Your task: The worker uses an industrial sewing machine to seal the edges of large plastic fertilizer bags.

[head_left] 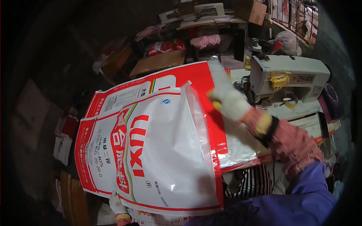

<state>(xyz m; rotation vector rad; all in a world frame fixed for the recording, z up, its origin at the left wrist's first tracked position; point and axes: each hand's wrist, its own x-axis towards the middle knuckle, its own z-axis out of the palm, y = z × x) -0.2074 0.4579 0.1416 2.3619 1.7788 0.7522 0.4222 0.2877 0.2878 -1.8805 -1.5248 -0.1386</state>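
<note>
A large white and red woven sack (166, 150) lies flat before me, its mouth slightly parted along the right side. Under it is another sack of the same kind (124, 100), showing at the far side and as a red band on the right. My left hand (117, 205), in a white knit glove, pinches the near edge of the top sack. My right hand (230, 101), gloved likewise with yellowish fingertips, is closed over the red band, right of the sack mouth. Whatever its curled fingers hold, if anything, is hidden.
A white industrial sewing machine (290, 79) stands just right of my right hand, yellow thread or cloth on its head. Clear plastic film (239, 150) lies beside the sacks. Further back are a brown board (158, 63), a cardboard box (252, 12) and another sewing machine (209, 11).
</note>
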